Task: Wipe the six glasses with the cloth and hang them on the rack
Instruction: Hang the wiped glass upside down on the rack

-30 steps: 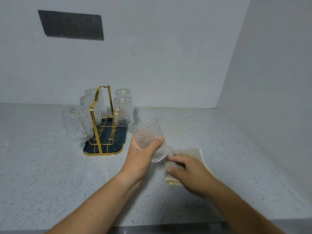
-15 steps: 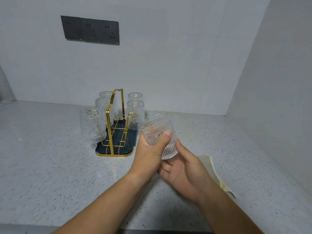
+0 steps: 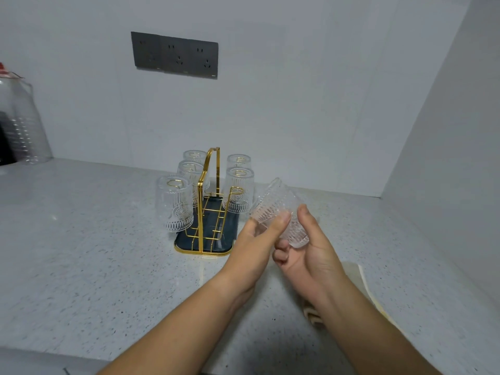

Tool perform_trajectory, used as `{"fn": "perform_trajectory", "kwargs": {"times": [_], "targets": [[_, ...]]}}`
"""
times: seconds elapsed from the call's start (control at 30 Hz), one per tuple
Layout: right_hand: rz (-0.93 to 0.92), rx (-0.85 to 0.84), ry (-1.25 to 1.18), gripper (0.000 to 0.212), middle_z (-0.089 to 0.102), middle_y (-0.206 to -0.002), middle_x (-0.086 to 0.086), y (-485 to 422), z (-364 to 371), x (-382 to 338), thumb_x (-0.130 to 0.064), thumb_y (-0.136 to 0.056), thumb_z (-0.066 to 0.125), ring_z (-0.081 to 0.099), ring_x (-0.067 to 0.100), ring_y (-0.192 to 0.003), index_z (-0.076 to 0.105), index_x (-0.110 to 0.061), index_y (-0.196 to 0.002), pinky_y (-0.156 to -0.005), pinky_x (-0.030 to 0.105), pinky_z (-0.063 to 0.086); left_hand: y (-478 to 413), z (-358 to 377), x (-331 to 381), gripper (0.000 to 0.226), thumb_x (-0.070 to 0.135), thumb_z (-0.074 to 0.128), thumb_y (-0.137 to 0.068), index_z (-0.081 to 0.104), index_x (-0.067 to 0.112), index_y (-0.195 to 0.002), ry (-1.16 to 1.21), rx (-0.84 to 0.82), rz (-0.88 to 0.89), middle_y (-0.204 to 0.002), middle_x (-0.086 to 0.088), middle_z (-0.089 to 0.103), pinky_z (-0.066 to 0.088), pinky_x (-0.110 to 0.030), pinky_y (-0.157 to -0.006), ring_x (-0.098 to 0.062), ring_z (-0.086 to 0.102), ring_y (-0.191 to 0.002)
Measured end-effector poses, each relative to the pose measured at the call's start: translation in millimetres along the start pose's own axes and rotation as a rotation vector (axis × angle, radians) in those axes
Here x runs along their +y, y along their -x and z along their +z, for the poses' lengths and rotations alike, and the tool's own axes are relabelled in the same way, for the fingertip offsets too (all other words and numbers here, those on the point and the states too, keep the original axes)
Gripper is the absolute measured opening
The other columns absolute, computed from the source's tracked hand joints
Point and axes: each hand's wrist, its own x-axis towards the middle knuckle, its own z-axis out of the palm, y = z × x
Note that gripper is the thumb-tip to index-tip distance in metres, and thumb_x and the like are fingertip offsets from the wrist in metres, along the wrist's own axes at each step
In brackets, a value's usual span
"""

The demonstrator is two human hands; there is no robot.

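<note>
A ribbed clear glass (image 3: 273, 205) is tilted in the air just right of the gold wire rack (image 3: 209, 201). My left hand (image 3: 257, 244) grips its side with thumb and fingers. My right hand (image 3: 311, 247) curls round its lower end from the right. Several glasses hang upside down on the rack's pegs, the nearest at the front left (image 3: 174, 204). The rack's front right peg (image 3: 236, 190) is bare. The beige cloth (image 3: 354, 272) lies flat on the counter under my right forearm, partly hidden.
The rack stands on a dark tray with a gold rim (image 3: 203, 251) on the speckled counter (image 3: 94, 253). A clear plastic container (image 3: 21, 123) stands at the far left. A wall runs along the right side (image 3: 446, 158). A dark socket panel (image 3: 174, 55) is on the back wall.
My right hand left the cloth on the counter and came up to take the glass beside my left hand. The glass rose and tilted toward the rack. The view swung right and up.
</note>
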Motion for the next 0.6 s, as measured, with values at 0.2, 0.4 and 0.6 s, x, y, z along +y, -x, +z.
{"fn": "perform_trajectory", "kwargs": {"times": [0.2, 0.4, 0.6], "targets": [[-0.155, 0.05, 0.376, 0.043, 0.067, -0.073, -0.009, -22, 9, -27, -0.033, -0.07, 0.083, 0.046, 0.009, -0.041, 0.059, -0.024, -0.105, -0.04, 0.019, 0.034, 5, -22, 3, 0.083, 0.082, 0.074, -0.063, 0.062, 0.027, -0.124, 0.032, 0.128, -0.1, -0.128, 0.001, 0.069, 0.053, -0.039, -0.102, -0.011, 0.068, -0.117], [-0.274, 0.096, 0.781, 0.06, 0.07, -0.102, 0.001, -48, 25, -51, -0.038, -0.068, 0.092, 0.044, 0.013, -0.05, 0.061, -0.012, -0.113, -0.044, 0.023, 0.038, 4, -45, 3, 0.068, 0.07, 0.072, -0.065, 0.062, 0.023, -0.113, 0.136, 0.18, -0.228, -0.122, -0.011, 0.071, 0.059, -0.044, -0.098, -0.02, 0.073, -0.11], [-0.337, 0.025, 1.236, 0.058, 0.067, -0.1, -0.002, -67, 58, -60, -0.039, -0.067, 0.094, 0.053, 0.009, -0.056, 0.063, -0.018, -0.112, -0.046, 0.021, 0.044, -1, -56, 8, 0.056, 0.062, 0.054, -0.098, 0.058, 0.006, -0.096, -0.092, 0.294, -0.111, -0.097, -0.005, 0.061, 0.053, -0.043, -0.088, -0.019, 0.06, -0.086]]}}
